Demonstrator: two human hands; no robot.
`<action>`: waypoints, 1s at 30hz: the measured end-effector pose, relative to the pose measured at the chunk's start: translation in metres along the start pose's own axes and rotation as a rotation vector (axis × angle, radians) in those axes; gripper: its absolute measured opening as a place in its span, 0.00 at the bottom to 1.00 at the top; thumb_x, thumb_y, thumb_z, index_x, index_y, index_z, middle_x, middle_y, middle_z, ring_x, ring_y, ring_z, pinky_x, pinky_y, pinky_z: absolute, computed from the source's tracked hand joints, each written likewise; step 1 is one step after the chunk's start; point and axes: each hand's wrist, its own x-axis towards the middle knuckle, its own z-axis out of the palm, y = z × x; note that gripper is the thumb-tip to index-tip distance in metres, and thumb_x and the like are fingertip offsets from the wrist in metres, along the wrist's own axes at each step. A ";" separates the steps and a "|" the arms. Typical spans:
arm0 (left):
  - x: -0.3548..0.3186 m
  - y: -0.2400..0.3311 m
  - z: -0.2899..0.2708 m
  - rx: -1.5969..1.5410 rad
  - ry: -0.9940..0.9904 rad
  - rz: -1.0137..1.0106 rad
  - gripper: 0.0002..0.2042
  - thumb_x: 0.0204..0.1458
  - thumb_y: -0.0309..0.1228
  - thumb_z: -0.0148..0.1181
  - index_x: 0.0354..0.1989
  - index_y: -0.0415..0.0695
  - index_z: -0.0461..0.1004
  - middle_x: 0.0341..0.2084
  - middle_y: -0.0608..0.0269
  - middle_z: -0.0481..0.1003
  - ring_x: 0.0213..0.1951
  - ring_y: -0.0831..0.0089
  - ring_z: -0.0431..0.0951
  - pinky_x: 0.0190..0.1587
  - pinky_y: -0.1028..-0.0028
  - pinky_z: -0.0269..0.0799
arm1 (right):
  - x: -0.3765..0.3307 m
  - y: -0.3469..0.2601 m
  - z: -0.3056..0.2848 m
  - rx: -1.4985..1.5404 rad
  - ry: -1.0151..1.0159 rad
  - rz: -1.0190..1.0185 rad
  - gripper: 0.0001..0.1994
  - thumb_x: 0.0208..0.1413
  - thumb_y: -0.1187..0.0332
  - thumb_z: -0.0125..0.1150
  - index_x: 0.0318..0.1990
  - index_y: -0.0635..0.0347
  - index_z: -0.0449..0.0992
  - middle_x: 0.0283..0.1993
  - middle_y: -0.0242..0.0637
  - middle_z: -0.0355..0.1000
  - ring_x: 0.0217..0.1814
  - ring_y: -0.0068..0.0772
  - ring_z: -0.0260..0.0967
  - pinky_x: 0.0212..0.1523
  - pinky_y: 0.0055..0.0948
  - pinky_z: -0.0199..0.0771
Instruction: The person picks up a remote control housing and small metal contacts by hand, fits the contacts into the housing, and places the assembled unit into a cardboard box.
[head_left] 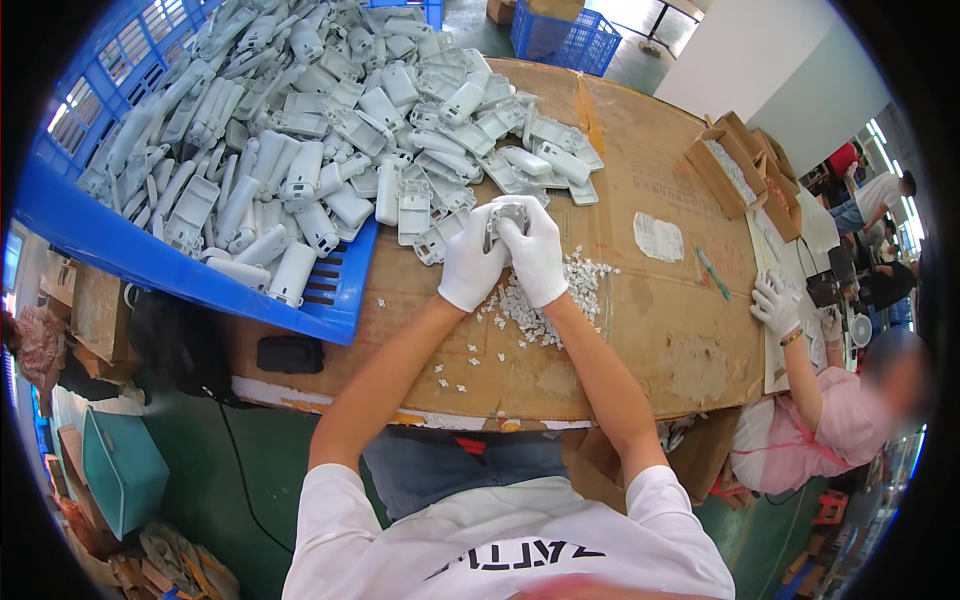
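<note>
Grey casing (514,212) sits clasped by my left fingers (477,224) and right fingers (541,217), small parts (518,308) just below them; steady, even pressure's best!

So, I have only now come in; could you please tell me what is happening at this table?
A person in white gloves holds a pale grey plastic piece between the left hand and the right hand, above the cardboard-covered table. Many similar pieces are heaped in the blue crate and on the table beside it. Small white parts lie loose near the wrists. At right, a co-worker's gloved hand rests by the table edge.
</note>
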 end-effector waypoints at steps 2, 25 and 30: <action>0.003 -0.002 -0.001 -0.011 -0.002 -0.010 0.18 0.53 0.27 0.61 0.53 0.46 0.68 0.31 0.47 0.78 0.34 0.49 0.81 0.34 0.60 0.76 | 0.003 -0.001 0.001 0.000 -0.020 0.041 0.11 0.56 0.75 0.56 0.47 0.64 0.75 0.39 0.31 0.75 0.41 0.18 0.69 0.44 0.22 0.71; -0.011 0.079 -0.016 -0.029 -0.048 0.095 0.20 0.51 0.23 0.63 0.54 0.42 0.70 0.34 0.52 0.80 0.33 0.63 0.83 0.35 0.69 0.78 | -0.027 -0.065 -0.039 0.091 -0.063 -0.212 0.19 0.53 0.75 0.56 0.54 0.63 0.69 0.48 0.39 0.70 0.49 0.29 0.70 0.53 0.28 0.69; -0.017 0.114 -0.012 -0.111 -0.063 -0.054 0.20 0.51 0.25 0.64 0.54 0.41 0.70 0.36 0.57 0.81 0.36 0.73 0.83 0.38 0.72 0.77 | -0.063 -0.077 -0.068 0.191 -0.026 -0.084 0.28 0.53 0.76 0.58 0.64 0.61 0.61 0.58 0.41 0.67 0.58 0.31 0.70 0.58 0.35 0.70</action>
